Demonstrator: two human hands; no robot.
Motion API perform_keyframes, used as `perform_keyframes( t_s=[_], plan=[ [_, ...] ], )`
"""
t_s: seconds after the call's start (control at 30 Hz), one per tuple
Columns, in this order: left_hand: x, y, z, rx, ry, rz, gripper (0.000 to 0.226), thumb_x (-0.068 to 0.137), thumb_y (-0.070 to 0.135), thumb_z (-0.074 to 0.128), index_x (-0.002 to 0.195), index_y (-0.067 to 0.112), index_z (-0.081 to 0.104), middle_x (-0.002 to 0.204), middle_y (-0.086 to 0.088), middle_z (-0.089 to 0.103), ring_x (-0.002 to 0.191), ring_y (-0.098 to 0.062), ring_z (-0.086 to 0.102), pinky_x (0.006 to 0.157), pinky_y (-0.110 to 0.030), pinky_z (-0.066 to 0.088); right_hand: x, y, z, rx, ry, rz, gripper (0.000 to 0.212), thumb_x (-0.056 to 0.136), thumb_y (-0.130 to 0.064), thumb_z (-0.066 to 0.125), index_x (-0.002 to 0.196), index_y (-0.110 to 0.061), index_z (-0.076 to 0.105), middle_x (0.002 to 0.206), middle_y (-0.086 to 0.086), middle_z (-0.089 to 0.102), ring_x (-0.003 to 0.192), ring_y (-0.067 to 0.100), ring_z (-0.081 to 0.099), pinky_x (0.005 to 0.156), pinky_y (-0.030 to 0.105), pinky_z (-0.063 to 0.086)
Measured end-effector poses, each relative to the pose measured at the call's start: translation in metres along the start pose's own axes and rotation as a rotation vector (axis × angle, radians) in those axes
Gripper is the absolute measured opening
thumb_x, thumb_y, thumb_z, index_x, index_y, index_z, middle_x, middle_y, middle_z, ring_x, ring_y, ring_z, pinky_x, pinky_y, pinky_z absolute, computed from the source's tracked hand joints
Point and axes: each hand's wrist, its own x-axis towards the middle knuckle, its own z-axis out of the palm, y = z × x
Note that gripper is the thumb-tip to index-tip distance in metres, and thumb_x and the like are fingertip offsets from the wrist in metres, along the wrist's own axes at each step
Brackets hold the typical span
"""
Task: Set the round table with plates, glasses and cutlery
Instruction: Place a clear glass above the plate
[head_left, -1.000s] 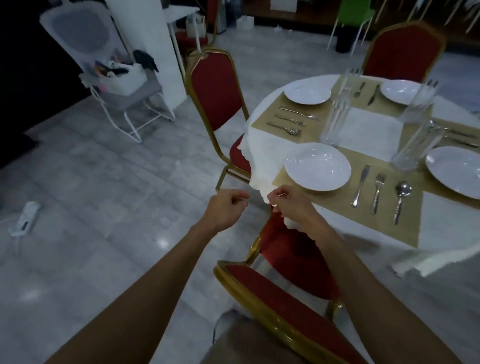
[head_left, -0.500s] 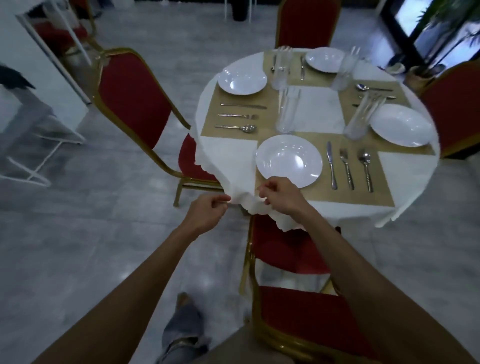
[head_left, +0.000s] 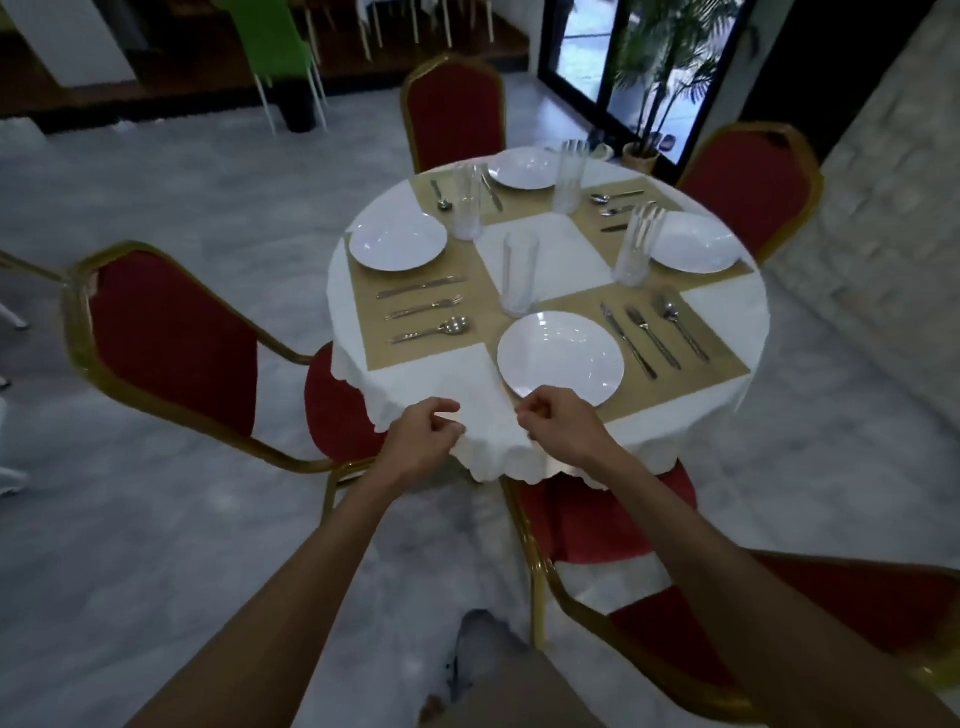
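A round table under a white tablecloth (head_left: 415, 387) carries tan placemats, several white plates, tall clear glasses and cutlery sets. The nearest plate (head_left: 560, 358) lies just beyond my hands, with a knife, fork and spoon (head_left: 653, 332) to its right and a glass (head_left: 519, 273) behind it. My left hand (head_left: 420, 447) and my right hand (head_left: 563, 423) both pinch the hanging front edge of the tablecloth, a short span of cloth between them.
Red chairs with gold frames ring the table: one at the left (head_left: 166, 348), one below my right arm (head_left: 675, 597), one at the far side (head_left: 454, 111), one at the right (head_left: 748, 182). A potted palm (head_left: 649, 78) stands by the glass door. Grey tiled floor all around.
The view has swung right to face the table squarely. Both hands have kept their pinch on the cloth's edge and moved slightly apart along it.
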Motion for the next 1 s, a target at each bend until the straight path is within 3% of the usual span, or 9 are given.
perform_keyframes(
  t_s=[0.2,0.37,0.53,0.7,0.77,0.83,1.0],
  plan=[
    [0.052,0.004,-0.012,0.004,-0.082,0.047,0.032,0.089,0.027,0.065,0.12,0.024,0.062,0.096,-0.001,0.072,0.09,-0.016,0.069,0.077,-0.035,0.057,0.041,-0.019,0.02,0.008,0.068,0.036,0.013,0.092,-0.021,0.06,0.103,-0.018,0.068,0.091,-0.007,0.068,0.087,0.012,0.064,0.073,0.023,0.044],
    [0.117,0.004,-0.031,0.061,-0.134,0.037,0.031,0.088,0.028,0.064,0.119,0.026,0.063,0.091,0.002,0.072,0.085,-0.017,0.069,0.079,-0.041,0.059,0.105,-0.029,0.021,0.056,0.138,0.084,0.019,0.092,-0.02,0.058,0.107,-0.017,0.069,0.094,-0.006,0.067,0.091,0.013,0.062,0.078,0.024,0.044],
    [0.196,0.027,-0.047,-0.03,-0.149,-0.013,0.027,0.089,0.021,0.065,0.115,0.023,0.063,0.098,-0.002,0.071,0.089,-0.016,0.069,0.075,-0.035,0.058,0.185,-0.021,0.004,0.138,0.249,0.179,0.018,0.093,-0.019,0.057,0.105,-0.019,0.07,0.096,-0.005,0.07,0.093,0.014,0.065,0.084,0.027,0.05],
    [0.276,0.058,-0.036,-0.069,-0.15,-0.042,0.027,0.087,0.024,0.065,0.113,0.014,0.065,0.088,-0.005,0.072,0.071,-0.017,0.064,0.067,-0.035,0.053,0.25,-0.009,-0.022,0.105,0.33,0.226,0.022,0.095,-0.016,0.054,0.11,-0.014,0.07,0.106,0.001,0.07,0.098,0.018,0.064,0.083,0.027,0.049],
    [0.305,0.065,-0.029,-0.041,-0.148,-0.059,0.033,0.082,0.036,0.066,0.11,0.019,0.068,0.093,-0.003,0.073,0.076,-0.02,0.067,0.072,-0.034,0.056,0.273,-0.006,-0.033,0.049,0.348,0.238,0.025,0.096,-0.013,0.051,0.113,-0.012,0.069,0.111,0.003,0.07,0.103,0.019,0.063,0.088,0.027,0.048],
    [0.327,0.067,-0.023,0.018,-0.16,-0.047,0.042,0.076,0.047,0.065,0.111,0.024,0.068,0.1,0.0,0.073,0.092,-0.022,0.07,0.087,-0.04,0.057,0.291,-0.001,-0.041,-0.008,0.342,0.253,0.029,0.097,-0.011,0.048,0.118,-0.012,0.067,0.119,0.003,0.068,0.11,0.019,0.062,0.093,0.026,0.046],
    [0.368,0.076,-0.008,0.207,-0.276,-0.033,0.046,0.089,0.036,0.061,0.131,0.02,0.058,0.116,-0.002,0.068,0.102,-0.026,0.067,0.094,-0.041,0.054,0.328,0.015,-0.042,-0.12,0.29,0.288,0.033,0.097,-0.012,0.047,0.124,-0.013,0.066,0.127,0.004,0.066,0.116,0.022,0.061,0.096,0.024,0.041]
  ],
)
